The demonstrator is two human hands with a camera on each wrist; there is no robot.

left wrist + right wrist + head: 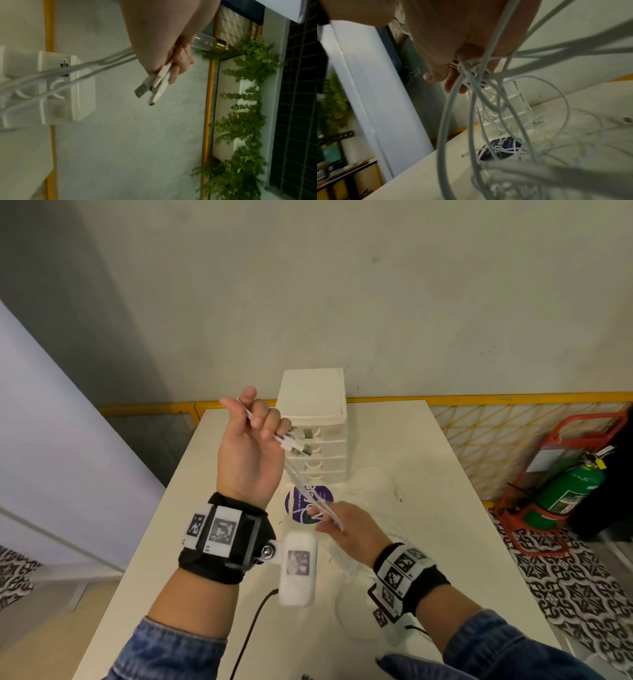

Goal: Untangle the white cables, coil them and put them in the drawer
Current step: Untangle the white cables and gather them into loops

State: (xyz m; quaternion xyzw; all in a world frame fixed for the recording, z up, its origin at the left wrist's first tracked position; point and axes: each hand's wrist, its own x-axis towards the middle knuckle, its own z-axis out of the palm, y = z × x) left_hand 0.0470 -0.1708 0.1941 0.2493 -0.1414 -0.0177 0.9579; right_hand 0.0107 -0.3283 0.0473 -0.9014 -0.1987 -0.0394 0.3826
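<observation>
We see the left hand (251,436) raised above the white table (191,474), its fingers curled around the plug ends of the white cables (310,491); in the left wrist view a USB plug (141,90) and a smaller connector stick out below the fingers, though how many cables are in that grip is hard to count. The strands run taut, down and to the right, to the right hand (349,530), which is lower and nearer, its fingers pinched on them; the right wrist view shows a knot of strands at the fingertips (436,77), with loops so blurred that we cannot follow any single cable. The rest of the tangle lies on the table under and right of that hand, pale against the pale top and hard to make out. The white drawer unit (313,426) stands at the far side of the table, its drawers closed as far as we can see. Just in front of it lies a round purple sticker (325,496), partly covered by cables; in the right wrist view we read "Clay" on it, the rest too small. A green fire extinguisher (561,494) stands on the floor at the right.
</observation>
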